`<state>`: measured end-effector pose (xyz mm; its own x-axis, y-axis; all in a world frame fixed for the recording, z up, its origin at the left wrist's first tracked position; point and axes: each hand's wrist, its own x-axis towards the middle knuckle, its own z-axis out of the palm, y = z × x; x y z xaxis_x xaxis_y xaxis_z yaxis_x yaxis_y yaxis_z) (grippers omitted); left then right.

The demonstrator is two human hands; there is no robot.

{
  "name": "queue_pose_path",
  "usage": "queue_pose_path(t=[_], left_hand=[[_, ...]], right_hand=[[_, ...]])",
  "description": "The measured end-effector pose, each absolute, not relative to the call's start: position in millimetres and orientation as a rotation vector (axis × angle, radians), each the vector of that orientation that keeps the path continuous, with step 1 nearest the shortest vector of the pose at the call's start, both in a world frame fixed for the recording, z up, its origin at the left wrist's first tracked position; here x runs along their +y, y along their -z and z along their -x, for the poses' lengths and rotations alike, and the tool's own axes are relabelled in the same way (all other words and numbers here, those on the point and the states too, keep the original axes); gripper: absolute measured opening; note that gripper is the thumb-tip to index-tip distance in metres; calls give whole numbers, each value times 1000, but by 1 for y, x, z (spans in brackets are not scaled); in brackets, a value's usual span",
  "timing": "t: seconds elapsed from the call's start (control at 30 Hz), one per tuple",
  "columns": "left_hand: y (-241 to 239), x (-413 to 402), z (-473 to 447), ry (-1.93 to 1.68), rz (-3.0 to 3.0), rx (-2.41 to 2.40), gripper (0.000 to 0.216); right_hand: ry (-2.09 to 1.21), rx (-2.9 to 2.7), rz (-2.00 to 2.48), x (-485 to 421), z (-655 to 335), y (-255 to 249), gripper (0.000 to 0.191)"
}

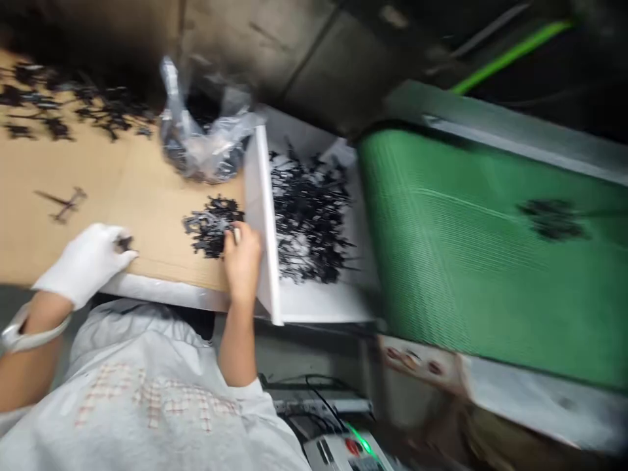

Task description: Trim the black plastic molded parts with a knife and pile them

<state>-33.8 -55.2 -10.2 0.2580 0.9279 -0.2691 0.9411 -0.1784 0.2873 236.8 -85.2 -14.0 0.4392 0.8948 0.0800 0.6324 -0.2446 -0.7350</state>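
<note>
My left hand [86,261], in a white glove, pinches a small black plastic part [125,243] at the near edge of a tan cardboard sheet [147,196]. My bare right hand [243,258] presses into the side of a tangled heap of black plastic parts [210,226] on the cardboard. Blur hides whether its fingers grip a piece. Beside that hand, a white tray [265,196] holds a larger black heap [309,216]. One loose part [61,203] lies left of my gloved hand, and several more [73,98] are spread along the far side.
A clear plastic bag [206,131] with dark contents sits behind the tray. To the right runs a green conveyor belt [490,242] carrying a black clump [552,219]. Below it are a button panel [417,363] and a control box [348,451] with cables.
</note>
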Motion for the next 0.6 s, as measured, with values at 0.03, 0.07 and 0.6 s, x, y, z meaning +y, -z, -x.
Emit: queue_pose_path(t=[0.03,0.07,0.6], left_hand=[[11,-53,33,41,-2141,1692,29],[11,-51,31,-27,-2126,1665,30],[-39,-95,-1,-526,-1273,1187,42]], right_hand=[[-474,-1260,1957,-86,-237,14,24],[-482,-1239,1938,-88,-236,14,25],[-1631,-846,1044,-112,-171,-4,30]])
